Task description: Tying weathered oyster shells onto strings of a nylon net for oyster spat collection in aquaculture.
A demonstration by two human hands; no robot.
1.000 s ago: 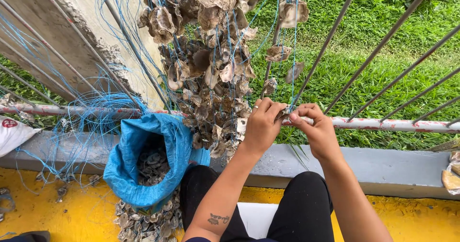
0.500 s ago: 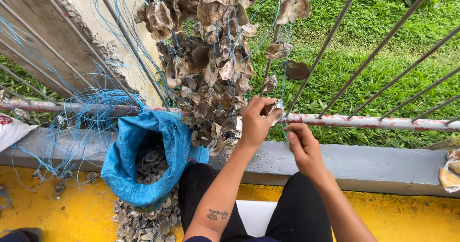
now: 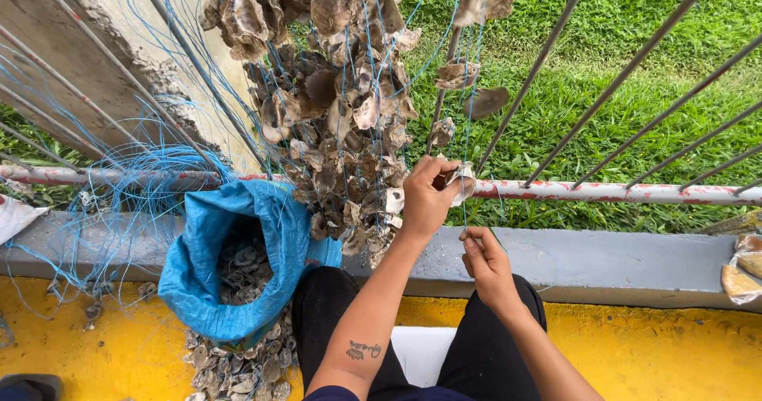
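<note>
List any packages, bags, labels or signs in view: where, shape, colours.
Blue sack: on the yellow floor left of the person's knees, mouth open, soft woven plastic, holding shells.
White bag: left edge by the ledge, crumpled, only partly in frame.
Clear plastic bag: right edge on the ledge, crinkled, pale brownish contents.
No signs or screens visible.

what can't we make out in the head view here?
- Shell at the rail: mostly covered by the left hand.
- Blue line at the right hand: too thin to see whether it is pinched.
- Blue sack: inside is shadowed.
- Object at right: cut by the frame edge.
</note>
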